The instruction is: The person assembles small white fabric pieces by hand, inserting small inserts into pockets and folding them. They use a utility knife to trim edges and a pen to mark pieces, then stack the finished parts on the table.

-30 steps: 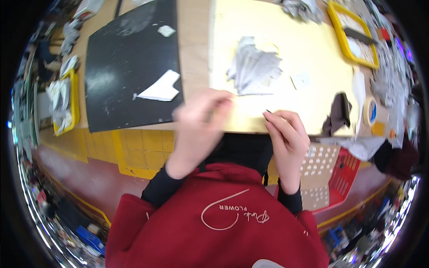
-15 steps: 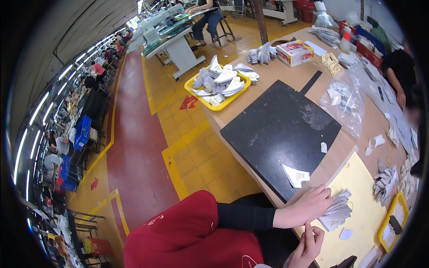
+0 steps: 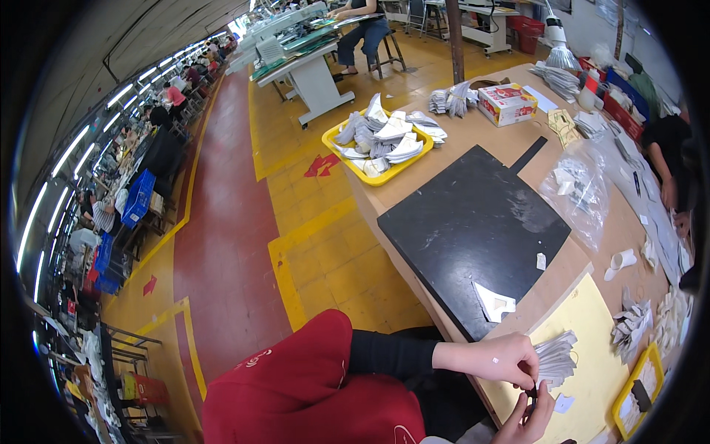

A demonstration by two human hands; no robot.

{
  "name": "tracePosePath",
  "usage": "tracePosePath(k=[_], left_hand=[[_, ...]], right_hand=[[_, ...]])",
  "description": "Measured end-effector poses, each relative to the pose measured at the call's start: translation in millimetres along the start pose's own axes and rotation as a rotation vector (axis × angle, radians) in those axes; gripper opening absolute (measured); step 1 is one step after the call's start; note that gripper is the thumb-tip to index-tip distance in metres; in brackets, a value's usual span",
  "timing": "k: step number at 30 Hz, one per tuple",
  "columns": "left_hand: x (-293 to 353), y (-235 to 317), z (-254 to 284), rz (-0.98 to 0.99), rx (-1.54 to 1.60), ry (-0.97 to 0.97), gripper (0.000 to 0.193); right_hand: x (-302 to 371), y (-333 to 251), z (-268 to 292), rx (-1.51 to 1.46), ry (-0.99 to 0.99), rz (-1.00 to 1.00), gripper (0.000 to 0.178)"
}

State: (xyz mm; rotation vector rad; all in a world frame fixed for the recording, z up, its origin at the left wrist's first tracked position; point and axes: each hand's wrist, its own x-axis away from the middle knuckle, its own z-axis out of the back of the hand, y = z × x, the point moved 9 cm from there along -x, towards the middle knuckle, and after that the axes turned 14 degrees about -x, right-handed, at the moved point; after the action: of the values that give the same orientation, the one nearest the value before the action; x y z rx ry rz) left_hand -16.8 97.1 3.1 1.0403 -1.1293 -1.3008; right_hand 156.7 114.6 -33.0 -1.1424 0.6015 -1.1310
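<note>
My left hand (image 3: 506,359) reaches in from the left in a black sleeve, with thumb and fingers pinched. Just below it is my right hand (image 3: 526,420), its fingers curled. Between their fingertips is a small dark object (image 3: 532,394), mostly hidden, and its kind does not show. A tiny white bit clings to the back of my left hand. Right beside the hands, a fanned stack of grey-white cut pieces (image 3: 558,360) lies on a yellow sheet (image 3: 579,320). One small pale piece (image 3: 563,403) lies near my right fingers.
A black board (image 3: 473,229) holds a white cut piece (image 3: 492,303). Farther off stand a yellow tray (image 3: 377,180) heaped with pieces and a tissue-like box (image 3: 507,104). At right are a clear plastic bag (image 3: 575,194), another yellow tray (image 3: 618,407) and a co-worker's arm (image 3: 665,177).
My left hand has drawn back from the fanned stack toward my right hand. Their fingertips now meet around a small dark object. The whole view has shifted slightly.
</note>
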Motion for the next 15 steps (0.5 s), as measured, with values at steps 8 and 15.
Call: tracePosePath(k=[8, 15], left_hand=[[4, -11, 4, 0.019, -0.162, 0.084, 0.014], [18, -4, 8, -0.033, -0.268, 0.191, 0.01]], right_hand=[[-6, 3, -3, -0.092, -0.07, 0.156, 0.033], [7, -22, -5, 0.158, -0.084, 0.384, 0.027]])
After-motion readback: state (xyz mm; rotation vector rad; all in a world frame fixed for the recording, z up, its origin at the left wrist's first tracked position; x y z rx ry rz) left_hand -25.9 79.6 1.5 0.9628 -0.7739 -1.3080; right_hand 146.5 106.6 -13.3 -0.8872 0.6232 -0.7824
